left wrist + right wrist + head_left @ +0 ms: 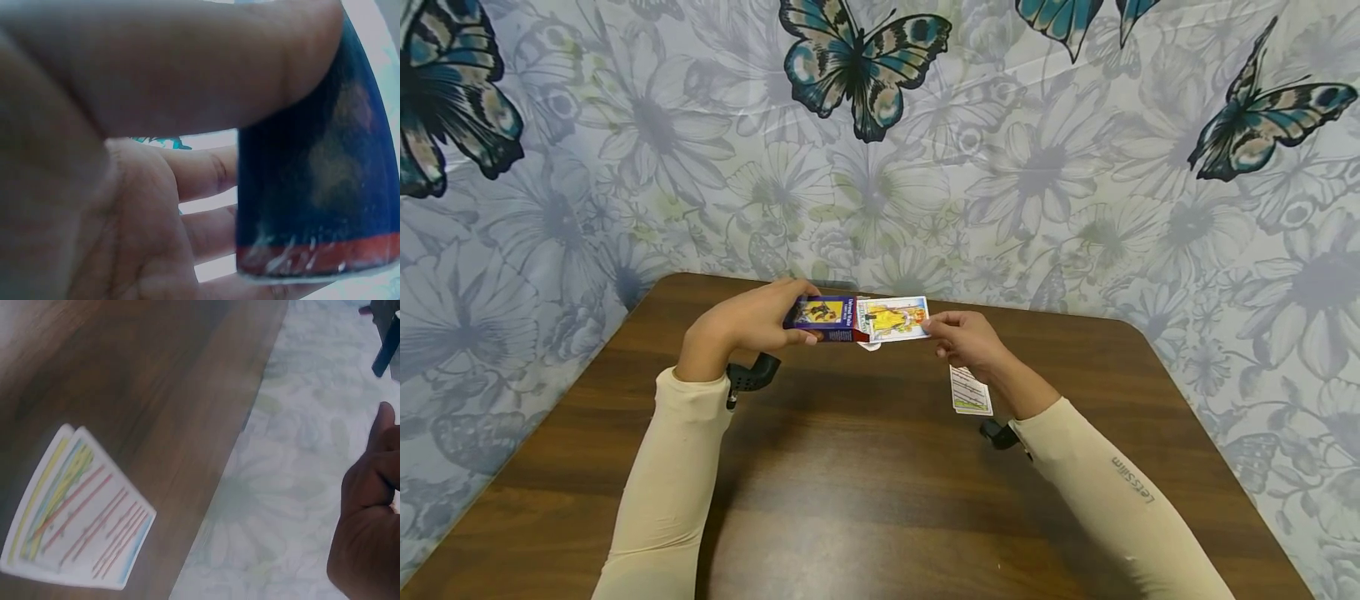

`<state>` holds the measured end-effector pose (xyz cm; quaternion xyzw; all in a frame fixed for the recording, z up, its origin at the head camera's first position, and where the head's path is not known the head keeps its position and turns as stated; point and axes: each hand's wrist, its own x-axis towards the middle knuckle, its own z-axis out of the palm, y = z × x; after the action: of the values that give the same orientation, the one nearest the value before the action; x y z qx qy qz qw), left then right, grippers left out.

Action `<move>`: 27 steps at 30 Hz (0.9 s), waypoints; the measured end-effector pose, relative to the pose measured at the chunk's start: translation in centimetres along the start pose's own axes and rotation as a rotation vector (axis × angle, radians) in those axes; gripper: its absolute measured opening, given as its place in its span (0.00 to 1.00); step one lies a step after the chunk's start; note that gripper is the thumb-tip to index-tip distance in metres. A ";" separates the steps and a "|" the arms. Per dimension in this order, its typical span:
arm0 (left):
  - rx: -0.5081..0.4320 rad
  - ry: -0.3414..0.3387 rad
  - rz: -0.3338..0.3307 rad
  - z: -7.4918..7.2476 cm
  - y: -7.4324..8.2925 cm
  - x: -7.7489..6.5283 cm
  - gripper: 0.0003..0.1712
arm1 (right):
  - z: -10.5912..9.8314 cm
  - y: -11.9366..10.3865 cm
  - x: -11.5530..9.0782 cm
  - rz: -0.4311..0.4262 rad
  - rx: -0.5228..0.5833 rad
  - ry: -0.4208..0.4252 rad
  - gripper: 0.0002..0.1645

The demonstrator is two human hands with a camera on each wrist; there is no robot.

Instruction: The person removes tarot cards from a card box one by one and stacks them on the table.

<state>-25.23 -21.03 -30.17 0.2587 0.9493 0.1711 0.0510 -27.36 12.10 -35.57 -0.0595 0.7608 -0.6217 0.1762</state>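
My left hand (752, 321) grips a dark blue card box (823, 318) with a yellow picture, its thumb on the near side. Up close in the left wrist view, the box (319, 187) shows a red band along one end. From the box's right-hand opening sticks an illustrated tarot card (892, 319) with a yellow figure. The card's right edge is pinched between the thumb and fingers of my right hand (966, 337). Whether more cards lie inside the box is hidden. A white flap shows below the opening.
A few cards (970, 392) lie in a small, slightly fanned pile on the brown wooden table (850, 500), below my right hand. The right wrist view shows red slanting lines on the top card (94, 519). Behind the table hangs a butterfly-and-flower cloth (887, 183).
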 end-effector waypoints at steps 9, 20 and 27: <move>-0.011 0.002 0.009 -0.1 0.0 0.0 0.37 | -4.3 0.9 -0.2 -0.012 -0.050 0.062 0.18; -0.028 -0.008 0.008 0.0 0.0 -0.1 0.37 | -8.4 5.8 0.9 -0.005 -0.705 0.117 0.19; -0.015 -0.004 0.011 0.0 0.0 -0.1 0.37 | -7.3 7.5 1.9 0.035 -0.812 0.160 0.16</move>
<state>-25.20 -21.11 -30.16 0.2637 0.9465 0.1778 0.0541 -30.66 19.95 -41.95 -0.0627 0.9565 -0.2707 0.0895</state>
